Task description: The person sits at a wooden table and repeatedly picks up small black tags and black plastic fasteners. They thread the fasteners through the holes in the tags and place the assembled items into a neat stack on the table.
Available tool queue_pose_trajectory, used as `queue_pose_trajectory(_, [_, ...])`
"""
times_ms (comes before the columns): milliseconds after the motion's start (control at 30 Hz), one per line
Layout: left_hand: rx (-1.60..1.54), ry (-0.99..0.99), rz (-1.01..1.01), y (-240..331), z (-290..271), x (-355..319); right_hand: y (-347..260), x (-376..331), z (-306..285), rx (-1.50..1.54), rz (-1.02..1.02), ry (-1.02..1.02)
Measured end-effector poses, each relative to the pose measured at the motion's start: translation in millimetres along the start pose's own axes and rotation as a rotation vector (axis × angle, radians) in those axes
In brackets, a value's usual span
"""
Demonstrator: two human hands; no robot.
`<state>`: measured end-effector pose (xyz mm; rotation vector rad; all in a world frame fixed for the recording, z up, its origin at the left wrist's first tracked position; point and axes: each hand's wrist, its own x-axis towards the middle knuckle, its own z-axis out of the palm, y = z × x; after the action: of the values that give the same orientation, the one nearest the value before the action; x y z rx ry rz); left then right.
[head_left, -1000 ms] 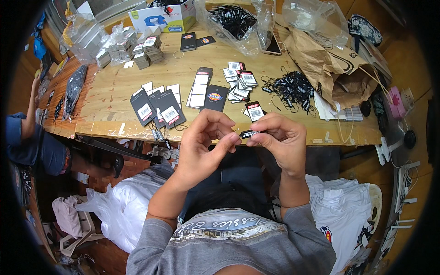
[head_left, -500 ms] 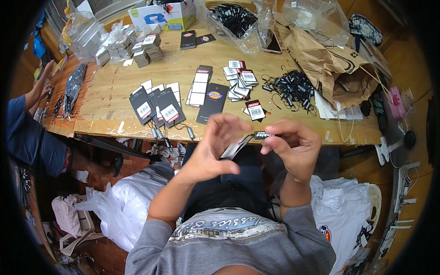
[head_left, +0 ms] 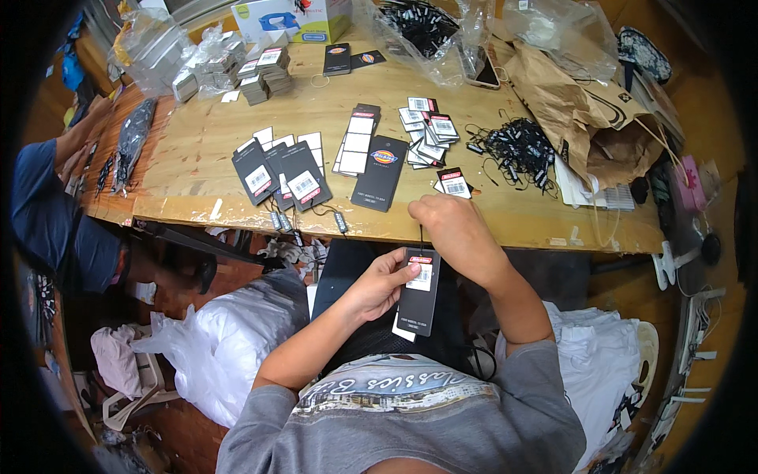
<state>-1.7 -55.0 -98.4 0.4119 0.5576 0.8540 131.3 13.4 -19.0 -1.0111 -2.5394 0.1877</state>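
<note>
My left hand [head_left: 377,286] is closed on a set of black hang tags [head_left: 418,308] with a barcode label, its thumb on the front one; a white tag edge shows beneath. Above them my right hand [head_left: 454,233] pinches the black string [head_left: 421,235] running up from the tags' top; its fingertips are partly hidden. On the table beyond lie a large black tag [head_left: 380,174], overlapping tags with white labels [head_left: 360,134], small barcode tags [head_left: 430,136] and one small tag [head_left: 453,183] near my right hand. Strung tags [head_left: 300,178] fan out at the left, string ends over the edge.
A heap of black strings [head_left: 517,154] lies right of the small tags, beside a brown paper bag [head_left: 580,103]. Farther back are a phone [head_left: 482,69], a plastic bag of strings [head_left: 417,30] and tag stacks [head_left: 267,77]. Another person's arm [head_left: 75,138] is at the far left.
The tags came down toward me and now hang upright, front showing. My left hand has moved lower and gripped them; my right hand has turned over and holds the string above.
</note>
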Motion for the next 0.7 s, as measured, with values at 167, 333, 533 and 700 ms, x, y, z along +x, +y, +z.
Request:
queue_pose_trajectory(167, [0.405, 0.186, 0.090, 18, 2, -16, 6, 2, -1, 0.110, 0.021, -0.084])
queue_pose_trajectory(333, [1.575, 0.051, 0.452, 119, 18, -99, -33, 11, -11, 1.104, 0.156, -0.145])
queue_pose_trajectory(533, [2.477, 0.559, 0.119, 210, -10, -122, -85, 49, 65, 1.460, 0.190, -0.450])
queue_pose_trajectory(700, [2.561, 0.466, 0.080, 227, -50, -88, -98, 49, 76, 1.349, 0.232, -0.480])
